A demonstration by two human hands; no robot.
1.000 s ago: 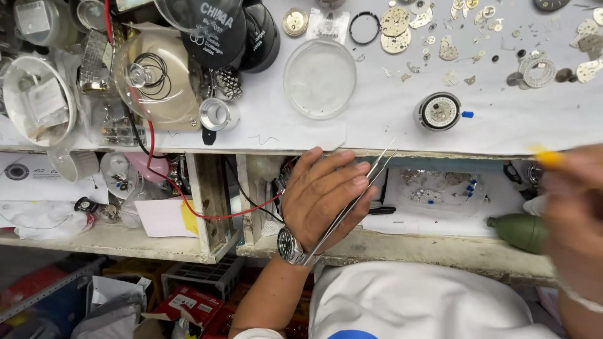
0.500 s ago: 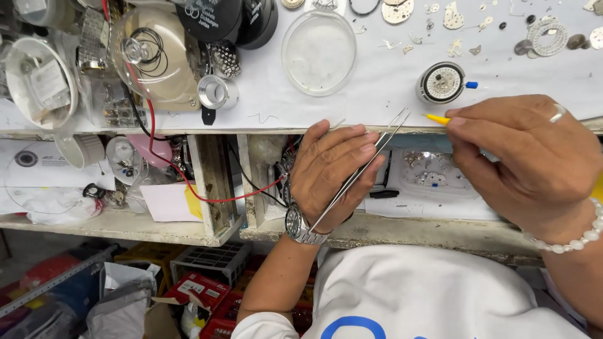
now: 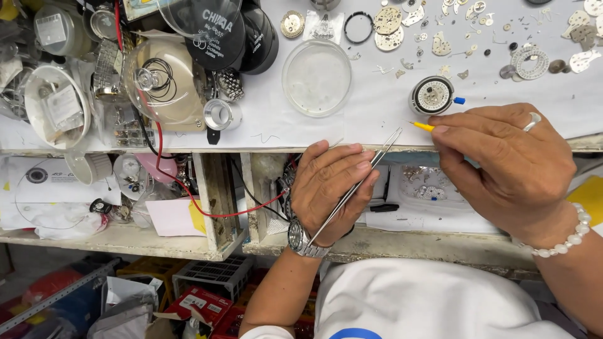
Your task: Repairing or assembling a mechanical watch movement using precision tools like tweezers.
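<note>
1. Left hand [image 3: 333, 188]: we log it resting against the front edge of the surface [image 3: 377, 119], fingers closed loosely around steel tweezers [image 3: 358, 185]. The tweezers lie diagonally across the palm, tips pointing up and away past the fingertips; we judge them parked here, ready but not picking anything.
2. Right hand [image 3: 502, 163]: fingers pinched together on a thin yellow-tipped stick [image 3: 422, 125], its point jutting out to the left of the thumb, so that the tip can be steered finely.
3. Watch movement [image 3: 432, 95]: round, in a holder with a small blue knob, just beyond the stick's tip; we cannot tell whether they touch. It sits near the edge, within easy reach of both hands.
4. Clear round dish [image 3: 316, 76]: beyond the left hand, well apart from it.
5. Loose plates and gears [image 3: 440, 37]: spread flat on the white surface beyond the right hand, apparently laid out singly to stay findable.
6. Wristwatch [image 3: 298, 237] on the left wrist; bead bracelet [image 3: 565, 242] on the right.
</note>
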